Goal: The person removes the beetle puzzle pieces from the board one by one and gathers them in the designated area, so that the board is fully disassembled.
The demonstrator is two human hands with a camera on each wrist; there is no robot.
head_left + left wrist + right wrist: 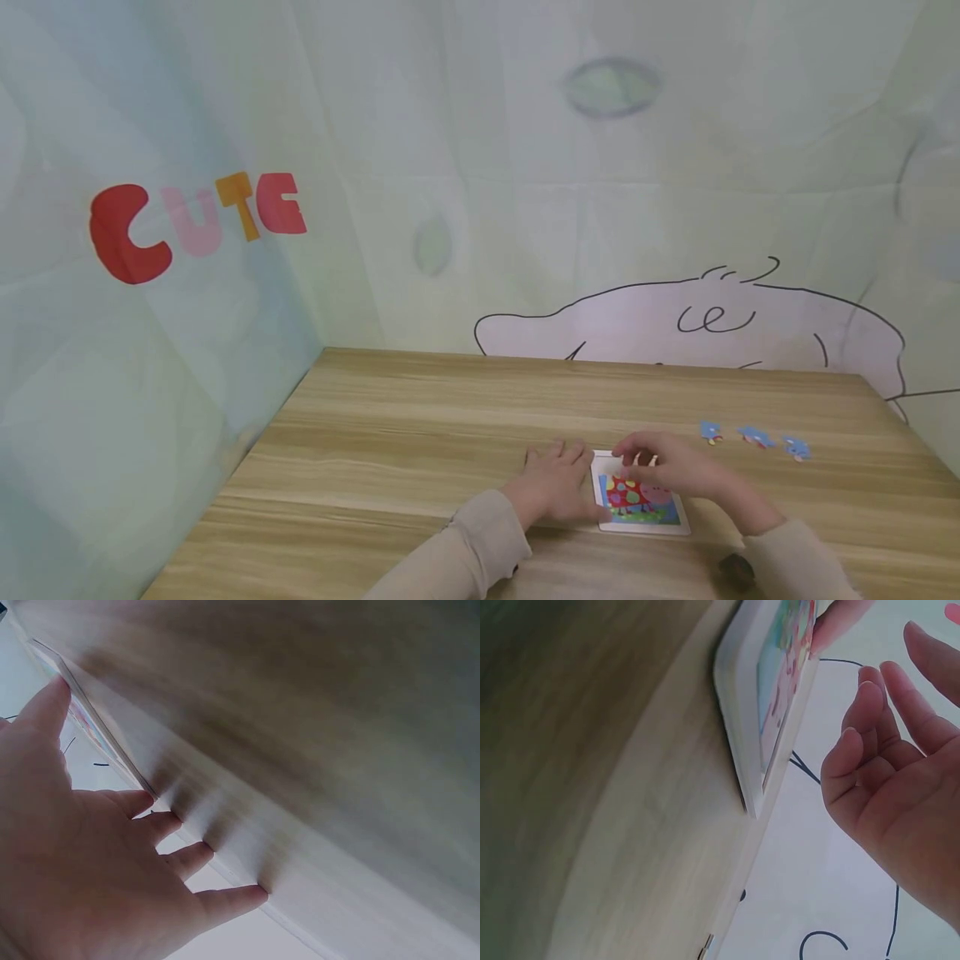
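Note:
A jigsaw puzzle tray (645, 528) with a white frame lies flat on the table, its picture showing a red spotted figure on blue and green. My left hand (551, 487) rests beside it with spread fingers; in the left wrist view the fingertips (201, 851) touch the tabletop and the thumb lies at the tray's edge. Above the tray's upper part hovers my right hand (675, 467), covering some of the picture. The right wrist view shows that hand (907, 780) with loosely bent fingers, thumb apart and nothing between them.
Three loose blue puzzle pieces, one on the left (710, 431), one in the middle (756, 437) and one on the right (796, 447), lie beyond my right hand. The wooden table (375, 433) meets printed cloth walls at its back and left. A dark object (737, 571) shows beside my right sleeve.

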